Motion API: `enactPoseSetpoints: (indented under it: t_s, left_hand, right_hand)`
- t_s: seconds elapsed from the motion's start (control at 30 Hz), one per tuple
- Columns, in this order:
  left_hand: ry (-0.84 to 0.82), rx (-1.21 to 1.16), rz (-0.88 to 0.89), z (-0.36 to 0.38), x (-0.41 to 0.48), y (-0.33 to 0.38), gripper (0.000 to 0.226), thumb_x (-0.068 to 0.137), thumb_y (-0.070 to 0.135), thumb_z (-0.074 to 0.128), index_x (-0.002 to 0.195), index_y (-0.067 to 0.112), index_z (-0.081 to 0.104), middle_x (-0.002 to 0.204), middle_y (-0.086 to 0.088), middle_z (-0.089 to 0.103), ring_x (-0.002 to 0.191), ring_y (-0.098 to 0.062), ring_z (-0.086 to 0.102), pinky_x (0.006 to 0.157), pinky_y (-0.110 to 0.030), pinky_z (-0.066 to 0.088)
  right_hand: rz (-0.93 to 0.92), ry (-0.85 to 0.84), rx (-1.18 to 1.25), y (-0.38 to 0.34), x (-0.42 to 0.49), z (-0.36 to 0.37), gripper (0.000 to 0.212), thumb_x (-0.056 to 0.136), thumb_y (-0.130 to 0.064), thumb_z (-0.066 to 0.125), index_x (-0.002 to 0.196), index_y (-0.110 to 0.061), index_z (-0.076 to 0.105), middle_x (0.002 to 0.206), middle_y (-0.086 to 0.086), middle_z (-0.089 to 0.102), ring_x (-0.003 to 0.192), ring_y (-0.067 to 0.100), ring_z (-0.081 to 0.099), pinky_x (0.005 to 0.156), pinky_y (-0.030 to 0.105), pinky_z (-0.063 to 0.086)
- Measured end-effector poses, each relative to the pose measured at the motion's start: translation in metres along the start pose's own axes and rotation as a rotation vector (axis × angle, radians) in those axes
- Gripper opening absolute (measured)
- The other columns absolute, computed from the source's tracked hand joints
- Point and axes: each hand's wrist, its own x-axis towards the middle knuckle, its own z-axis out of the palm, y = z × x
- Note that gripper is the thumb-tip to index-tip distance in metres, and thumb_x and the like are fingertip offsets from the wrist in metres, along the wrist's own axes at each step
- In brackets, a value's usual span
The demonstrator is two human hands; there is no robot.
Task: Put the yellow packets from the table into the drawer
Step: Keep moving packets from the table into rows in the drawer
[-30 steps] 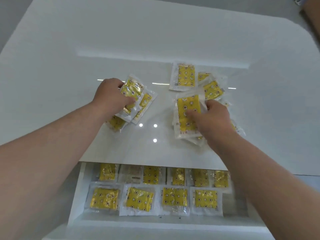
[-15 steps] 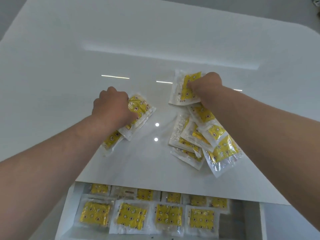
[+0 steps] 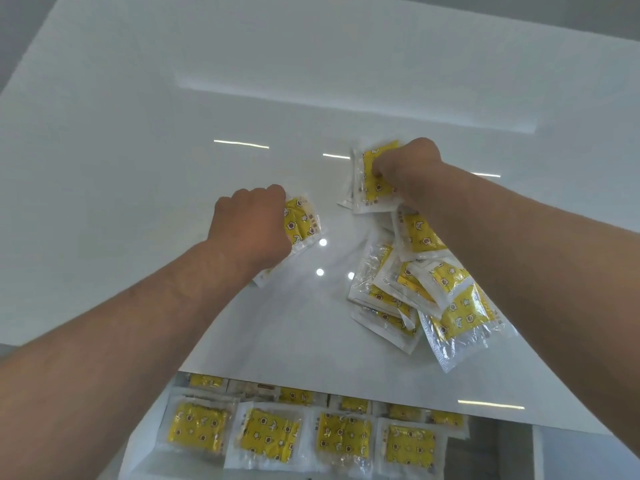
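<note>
My left hand is closed over a small stack of yellow packets lying on the white table. My right hand grips another yellow packet farther back on the right. Under my right forearm a loose pile of yellow packets fans out toward the table's front edge. Below that edge the open drawer holds two rows of several yellow packets laid flat.
The glossy table top reflects ceiling lights. A grey floor strip shows right of the drawer. Bare table surface stretches to the left and behind both hands.
My right hand moved from the near pile back to the far packet and closed on it. My left hand drew its packets slightly toward me. The camera view shifted forward.
</note>
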Motion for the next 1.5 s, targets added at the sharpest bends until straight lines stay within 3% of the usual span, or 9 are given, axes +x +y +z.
enactPoseSetpoints:
  t_s: [0.1, 0.3, 0.4, 0.57, 0.73, 0.93, 1.1, 1.33, 1.5]
  left_hand:
    - [-0.03, 0.03, 0.036, 0.003, -0.001, 0.003, 0.025, 0.08, 0.025, 0.059, 0.101, 0.019, 0.047, 0.088, 0.001, 0.042, 0.082, -0.024, 0.038, 0.072, -0.034, 0.03]
    - [-0.038, 0.08, 0.056, 0.008, -0.004, 0.008, 0.033, 0.08, 0.028, 0.062, 0.109, 0.015, 0.051, 0.09, 0.0, 0.038, 0.082, -0.023, 0.037, 0.071, -0.034, 0.03]
    - [-0.009, 0.032, 0.052, 0.009, -0.008, 0.009, 0.034, 0.08, 0.027, 0.064, 0.11, 0.014, 0.052, 0.096, -0.005, 0.046, 0.088, -0.028, 0.046, 0.072, -0.033, 0.032]
    - [0.066, -0.039, 0.005, 0.012, -0.022, 0.004, 0.045, 0.08, 0.039, 0.068, 0.117, 0.016, 0.055, 0.109, -0.012, 0.049, 0.098, -0.034, 0.046, 0.081, -0.038, 0.036]
    - [0.122, 0.028, -0.068, 0.007, -0.031, -0.01, 0.04, 0.082, 0.038, 0.067, 0.104, 0.007, 0.055, 0.109, -0.017, 0.051, 0.102, -0.038, 0.047, 0.082, -0.042, 0.038]
    - [-0.18, -0.055, -0.19, 0.004, -0.039, -0.053, 0.031, 0.077, 0.04, 0.065, 0.075, 0.016, 0.046, 0.093, -0.008, 0.041, 0.108, -0.039, 0.045, 0.079, -0.04, 0.039]
    - [-0.269, -0.072, -0.145, 0.005, -0.042, -0.065, 0.056, 0.076, 0.034, 0.074, 0.123, 0.015, 0.05, 0.139, -0.013, 0.03, 0.125, -0.034, 0.037, 0.101, -0.043, 0.037]
    - [-0.189, 0.002, -0.057, -0.013, -0.033, -0.077, 0.059, 0.064, 0.035, 0.085, 0.109, 0.016, 0.051, 0.102, -0.005, 0.048, 0.09, -0.028, 0.049, 0.071, -0.032, 0.038]
    - [-0.251, -0.027, -0.131, -0.014, -0.038, -0.082, 0.091, 0.058, 0.044, 0.087, 0.129, 0.012, 0.039, 0.117, -0.009, 0.055, 0.101, -0.03, 0.054, 0.082, -0.036, 0.046]
  right_hand:
    - [-0.036, 0.034, 0.084, 0.0, -0.005, 0.002, 0.014, 0.085, -0.012, 0.058, 0.077, -0.014, 0.046, 0.067, -0.001, 0.045, 0.058, 0.014, 0.046, 0.058, 0.027, 0.044]
    - [-0.107, -0.014, 0.359, 0.011, -0.023, 0.0, 0.03, 0.08, -0.009, 0.061, 0.11, -0.012, 0.057, 0.093, 0.004, 0.063, 0.08, 0.024, 0.063, 0.062, 0.028, 0.052]
    - [-0.126, -0.053, 0.43, 0.02, -0.036, -0.002, 0.035, 0.078, -0.01, 0.066, 0.113, -0.012, 0.059, 0.098, 0.007, 0.067, 0.082, 0.023, 0.067, 0.066, 0.031, 0.057]
    - [-0.143, -0.111, 0.496, 0.033, -0.051, -0.008, 0.023, 0.082, -0.01, 0.067, 0.099, -0.017, 0.054, 0.079, -0.004, 0.06, 0.066, 0.015, 0.062, 0.044, 0.017, 0.043]
    - [-0.092, -0.127, 0.573, 0.042, -0.06, -0.009, 0.029, 0.077, -0.008, 0.069, 0.104, -0.014, 0.064, 0.089, 0.006, 0.072, 0.071, 0.022, 0.072, 0.056, 0.034, 0.061]
    - [-0.086, -0.152, 0.58, 0.056, -0.066, -0.008, 0.043, 0.072, -0.012, 0.073, 0.114, -0.015, 0.062, 0.098, 0.006, 0.071, 0.081, 0.025, 0.072, 0.074, 0.047, 0.06]
    - [-0.082, -0.137, 0.565, 0.064, -0.076, -0.009, 0.058, 0.069, -0.015, 0.075, 0.124, -0.014, 0.057, 0.101, 0.006, 0.07, 0.083, 0.027, 0.071, 0.076, 0.049, 0.059]
    - [-0.08, -0.091, 0.54, 0.073, -0.098, -0.001, 0.064, 0.069, -0.017, 0.076, 0.129, -0.014, 0.054, 0.108, 0.007, 0.069, 0.086, 0.026, 0.07, 0.078, 0.045, 0.059]
    - [-0.077, -0.101, 0.565, 0.081, -0.12, 0.006, 0.072, 0.067, -0.016, 0.076, 0.134, -0.014, 0.05, 0.114, 0.008, 0.067, 0.088, 0.026, 0.07, 0.078, 0.045, 0.059]
